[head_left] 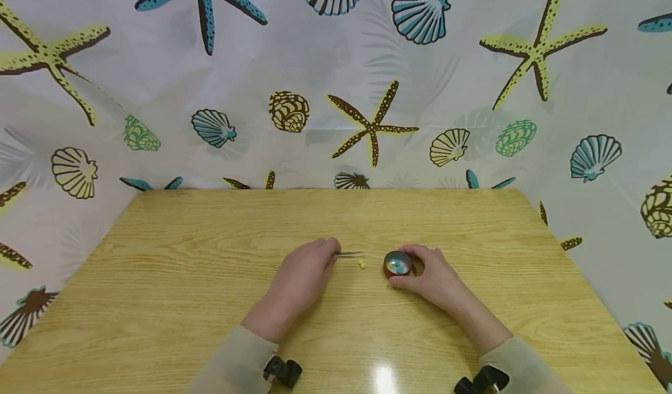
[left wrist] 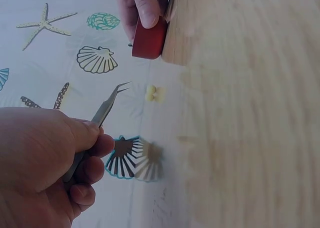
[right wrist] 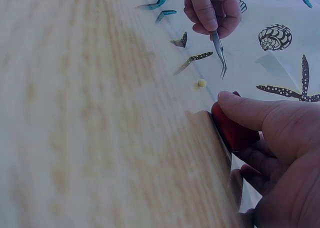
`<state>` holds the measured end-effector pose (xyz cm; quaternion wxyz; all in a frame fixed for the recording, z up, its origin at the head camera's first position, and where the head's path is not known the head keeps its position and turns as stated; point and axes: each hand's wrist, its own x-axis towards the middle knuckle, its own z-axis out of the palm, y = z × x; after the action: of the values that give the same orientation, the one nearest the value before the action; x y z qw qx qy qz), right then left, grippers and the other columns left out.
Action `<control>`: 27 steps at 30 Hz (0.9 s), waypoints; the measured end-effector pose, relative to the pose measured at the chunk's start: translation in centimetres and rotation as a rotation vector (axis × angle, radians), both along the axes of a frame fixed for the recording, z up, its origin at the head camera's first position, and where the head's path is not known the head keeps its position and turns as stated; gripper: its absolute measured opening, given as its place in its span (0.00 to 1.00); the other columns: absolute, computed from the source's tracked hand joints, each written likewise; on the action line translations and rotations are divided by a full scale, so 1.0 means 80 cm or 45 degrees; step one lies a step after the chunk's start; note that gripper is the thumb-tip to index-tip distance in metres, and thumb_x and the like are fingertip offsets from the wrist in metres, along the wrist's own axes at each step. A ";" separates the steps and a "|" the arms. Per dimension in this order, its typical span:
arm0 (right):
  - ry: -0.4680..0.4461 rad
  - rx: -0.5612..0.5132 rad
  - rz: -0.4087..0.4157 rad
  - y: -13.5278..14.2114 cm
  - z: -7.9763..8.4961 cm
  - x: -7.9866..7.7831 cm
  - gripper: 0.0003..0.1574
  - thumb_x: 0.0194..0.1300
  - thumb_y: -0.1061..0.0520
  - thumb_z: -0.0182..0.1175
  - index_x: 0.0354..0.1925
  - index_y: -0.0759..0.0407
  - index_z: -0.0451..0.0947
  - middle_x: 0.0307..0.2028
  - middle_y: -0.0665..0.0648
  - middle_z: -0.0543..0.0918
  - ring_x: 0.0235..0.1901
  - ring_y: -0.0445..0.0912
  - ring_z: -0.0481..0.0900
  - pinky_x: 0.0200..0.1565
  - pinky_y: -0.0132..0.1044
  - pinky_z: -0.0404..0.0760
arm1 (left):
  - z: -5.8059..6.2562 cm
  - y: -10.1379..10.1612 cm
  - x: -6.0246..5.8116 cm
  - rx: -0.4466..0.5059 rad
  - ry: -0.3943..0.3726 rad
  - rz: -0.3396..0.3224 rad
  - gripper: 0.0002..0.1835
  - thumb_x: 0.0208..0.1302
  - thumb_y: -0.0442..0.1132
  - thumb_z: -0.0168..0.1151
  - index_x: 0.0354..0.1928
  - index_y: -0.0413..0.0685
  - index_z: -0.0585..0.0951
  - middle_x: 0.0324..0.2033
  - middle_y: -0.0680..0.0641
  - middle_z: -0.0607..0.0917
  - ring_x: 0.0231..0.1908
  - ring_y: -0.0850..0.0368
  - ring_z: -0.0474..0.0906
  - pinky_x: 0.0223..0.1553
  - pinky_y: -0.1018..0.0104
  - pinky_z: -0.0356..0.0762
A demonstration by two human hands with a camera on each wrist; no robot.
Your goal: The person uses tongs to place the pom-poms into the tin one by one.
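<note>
In my left hand (head_left: 307,271) I pinch a pair of silver tweezers (left wrist: 104,112) with bent, fine tips. The tips are slightly apart with nothing between them, just above a few small yellow pieces (head_left: 361,264) on the table. My right hand (head_left: 433,274) grips a small round red tin (right wrist: 235,129) between thumb and fingers, to the right of the pieces. Its silvery inside shows in the head view, with blue, yellow and pale bits in it. The tin appears to stand upright on the table.
A light wooden table (head_left: 173,277) spreads under both hands, with a glossy light reflection near its front edge. Behind it and at its sides hangs a white cloth (head_left: 252,149) printed with starfish and shells. Each wrist wears a black camera mount (head_left: 283,372).
</note>
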<state>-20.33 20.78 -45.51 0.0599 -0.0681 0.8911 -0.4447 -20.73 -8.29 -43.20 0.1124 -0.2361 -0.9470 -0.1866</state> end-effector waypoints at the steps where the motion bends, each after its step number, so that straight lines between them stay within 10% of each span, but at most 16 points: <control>1: -0.001 0.000 0.000 0.000 0.000 0.000 0.41 0.66 0.46 0.83 0.71 0.55 0.80 0.68 0.62 0.82 0.84 0.75 0.39 0.78 0.75 0.50 | 0.000 -0.001 0.000 0.001 -0.003 0.003 0.03 0.84 0.36 0.63 0.51 0.48 0.85 0.38 0.50 0.87 0.37 0.54 0.84 0.41 0.56 0.84; 27: 0.008 -0.005 0.001 -0.001 -0.001 0.000 0.41 0.66 0.47 0.83 0.71 0.56 0.80 0.68 0.62 0.82 0.84 0.75 0.40 0.78 0.75 0.52 | -0.005 -0.008 -0.003 -0.047 -0.003 0.028 0.03 0.82 0.34 0.66 0.51 0.47 0.84 0.38 0.49 0.88 0.35 0.55 0.83 0.39 0.57 0.84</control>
<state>-20.34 20.73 -45.61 0.0572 -0.0697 0.8903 -0.4464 -20.98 -8.97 -43.64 0.1088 -0.2274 -0.9530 -0.1682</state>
